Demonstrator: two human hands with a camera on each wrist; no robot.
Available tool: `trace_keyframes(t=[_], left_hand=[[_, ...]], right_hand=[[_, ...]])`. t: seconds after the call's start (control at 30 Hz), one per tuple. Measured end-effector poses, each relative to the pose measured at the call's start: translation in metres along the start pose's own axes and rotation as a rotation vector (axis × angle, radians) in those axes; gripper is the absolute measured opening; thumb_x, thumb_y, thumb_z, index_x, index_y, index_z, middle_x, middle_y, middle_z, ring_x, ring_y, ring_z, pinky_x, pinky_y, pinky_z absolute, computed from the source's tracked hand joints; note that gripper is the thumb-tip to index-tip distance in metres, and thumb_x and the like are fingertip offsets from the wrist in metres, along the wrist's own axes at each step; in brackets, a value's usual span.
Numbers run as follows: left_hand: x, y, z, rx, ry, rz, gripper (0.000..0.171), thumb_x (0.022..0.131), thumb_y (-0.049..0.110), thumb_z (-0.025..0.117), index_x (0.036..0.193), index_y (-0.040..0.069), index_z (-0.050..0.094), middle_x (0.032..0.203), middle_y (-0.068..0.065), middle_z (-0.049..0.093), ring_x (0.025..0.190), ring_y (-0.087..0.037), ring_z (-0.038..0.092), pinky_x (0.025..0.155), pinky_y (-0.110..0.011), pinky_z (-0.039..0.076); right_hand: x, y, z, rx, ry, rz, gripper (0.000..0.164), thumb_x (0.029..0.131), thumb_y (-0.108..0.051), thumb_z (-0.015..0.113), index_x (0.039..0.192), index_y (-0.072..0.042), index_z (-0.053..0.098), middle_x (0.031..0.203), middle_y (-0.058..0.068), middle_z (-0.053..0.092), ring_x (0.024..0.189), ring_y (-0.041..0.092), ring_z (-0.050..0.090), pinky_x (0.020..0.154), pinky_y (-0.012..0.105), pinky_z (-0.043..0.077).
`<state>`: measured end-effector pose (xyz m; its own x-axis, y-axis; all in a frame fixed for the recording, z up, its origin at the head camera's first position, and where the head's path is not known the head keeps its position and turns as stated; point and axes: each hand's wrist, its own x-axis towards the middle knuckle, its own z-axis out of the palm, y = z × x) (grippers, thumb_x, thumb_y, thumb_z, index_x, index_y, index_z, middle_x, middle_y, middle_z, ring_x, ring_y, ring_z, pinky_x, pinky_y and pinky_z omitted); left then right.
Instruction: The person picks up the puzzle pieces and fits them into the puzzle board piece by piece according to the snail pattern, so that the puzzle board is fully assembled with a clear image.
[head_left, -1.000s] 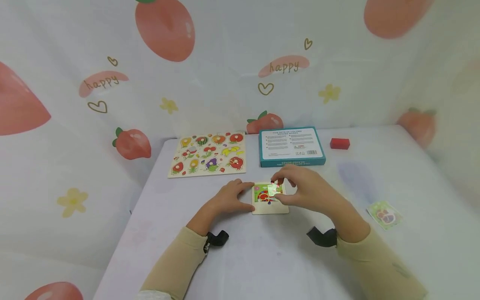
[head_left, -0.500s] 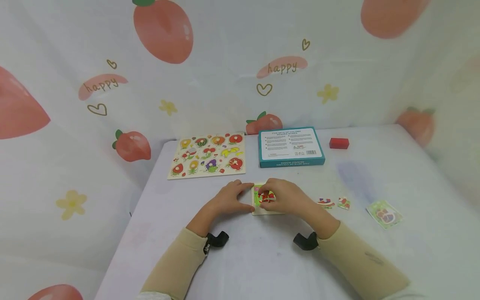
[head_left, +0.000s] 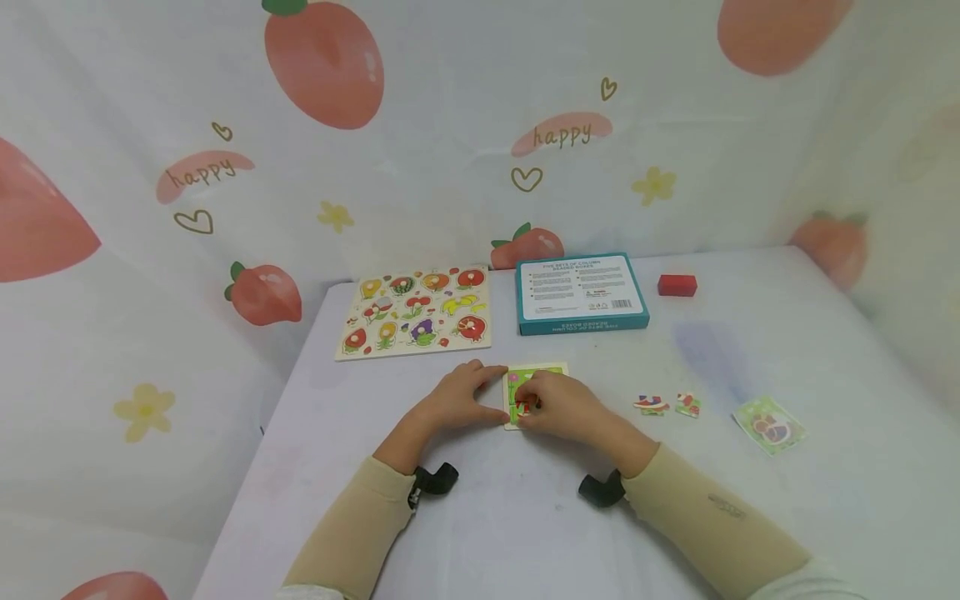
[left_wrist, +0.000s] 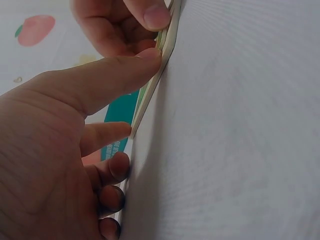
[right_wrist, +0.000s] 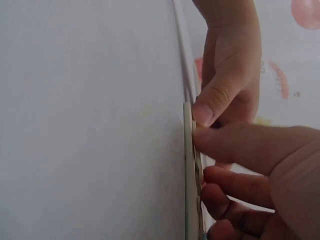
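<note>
A small wooden jigsaw board (head_left: 564, 367) with a green picture lies flat on the table. My left hand (head_left: 453, 398) holds its left side, the index fingertip at the far corner and the thumb at the near one. My right hand (head_left: 562, 406) covers much of the board and pinches a jigsaw piece (head_left: 522, 409) at the near left part of the picture. In the left wrist view the left thumb (left_wrist: 125, 75) lies on the board's edge. The right wrist view shows the right thumb (right_wrist: 225, 140) pressed close beside the left thumb; the piece itself is mostly hidden there.
Two loose jigsaw pieces, one red and white (head_left: 651, 405) and one red and green (head_left: 687, 405), lie right of the board. Farther right is a picture card (head_left: 770, 426). Behind stand a fruit peg puzzle (head_left: 401, 308), a teal-edged box (head_left: 583, 292) and a red block (head_left: 677, 285).
My right hand has come down from above the board with a jigsaw piece, then shifted slightly towards its near left part. The left hand stays at the board's left side.
</note>
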<state>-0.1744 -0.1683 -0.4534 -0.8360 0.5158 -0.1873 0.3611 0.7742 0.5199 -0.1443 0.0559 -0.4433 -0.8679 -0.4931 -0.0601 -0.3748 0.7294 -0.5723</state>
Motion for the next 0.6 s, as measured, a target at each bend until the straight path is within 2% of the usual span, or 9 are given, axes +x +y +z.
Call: trace_keyframes(t=[0.2,0.3,0.6], left_hand=[[0.000,0.002,-0.002,0.004,-0.001,-0.005,0.082,0.082,0.051,0.083,0.152,0.024,0.052,0.102,0.001,0.049,0.095,-0.018,0.046,0.079,-0.036,0.041],[0.000,0.003,-0.002,0.003,-0.005,-0.011,0.081,0.082,0.051,0.083,0.152,0.025,0.052,0.102,0.001,0.049,0.095,-0.018,0.046,0.079,-0.036,0.041],[0.000,0.000,0.000,-0.014,-0.010,-0.017,0.081,0.082,0.052,0.083,0.152,0.026,0.051,0.102,0.001,0.049,0.096,-0.019,0.046,0.079,-0.037,0.041]], right_hand=[[-0.002,-0.002,0.004,-0.027,0.078,0.004,0.017,0.084,-0.022,0.086,0.097,-0.012,0.084,0.084,-0.009,0.060,0.076,0.009,0.053,0.071,0.029,0.047],[-0.004,-0.005,0.004,-0.061,0.089,0.005,0.012,0.085,-0.022,0.086,0.094,-0.013,0.085,0.082,-0.009,0.057,0.075,0.009,0.052,0.069,0.028,0.046],[-0.010,-0.010,-0.004,-0.144,-0.015,0.015,0.026,0.085,-0.028,0.086,0.109,-0.018,0.083,0.089,-0.007,0.055,0.081,0.010,0.052,0.074,0.029,0.046]])
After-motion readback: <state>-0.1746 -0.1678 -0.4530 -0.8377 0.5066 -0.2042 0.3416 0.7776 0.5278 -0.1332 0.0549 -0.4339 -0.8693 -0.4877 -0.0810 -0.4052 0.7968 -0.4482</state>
